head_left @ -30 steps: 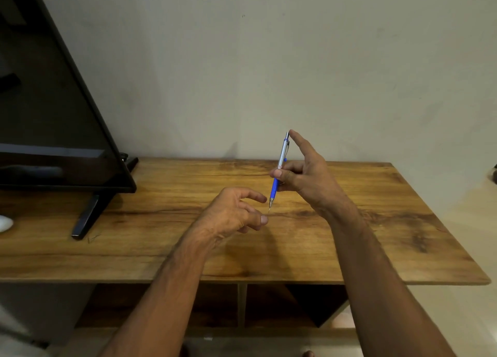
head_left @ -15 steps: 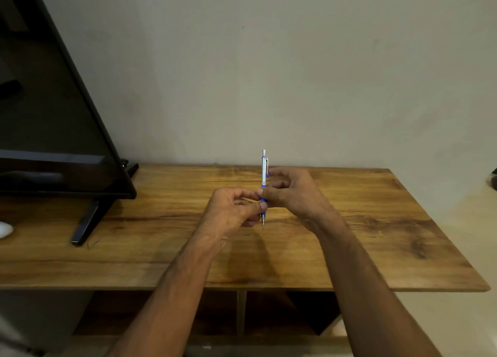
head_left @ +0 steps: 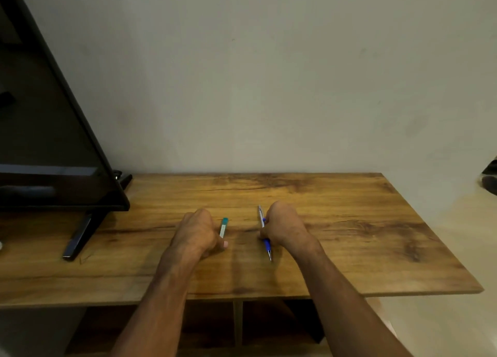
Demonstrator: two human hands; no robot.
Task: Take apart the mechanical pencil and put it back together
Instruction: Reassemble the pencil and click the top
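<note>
The mechanical pencil [head_left: 266, 245] has a blue grip, a silver upper barrel and a metal tip that points toward me. My right hand [head_left: 285, 226] is closed around its middle, low over the wooden table [head_left: 349, 235], with the silver end sticking out beyond the fingers. My left hand [head_left: 197, 231] rests on the table about a hand's width to the left. Its fingers are curled on the near end of a small pale tube with a teal cap [head_left: 223, 227], which points away from me. How the tube relates to the pencil cannot be told.
A black flat screen [head_left: 48, 131] on a slanted foot [head_left: 78, 238] stands at the table's left end. The wall rises right behind the table. An open shelf compartment [head_left: 236, 324] lies under the tabletop. A dark object [head_left: 490, 179] sits at the far right edge.
Both hands have dropped from mid-air to the tabletop and moved apart. The pencil went from upright to lying low in my right hand. The teal-capped tube now shows in my left hand.
</note>
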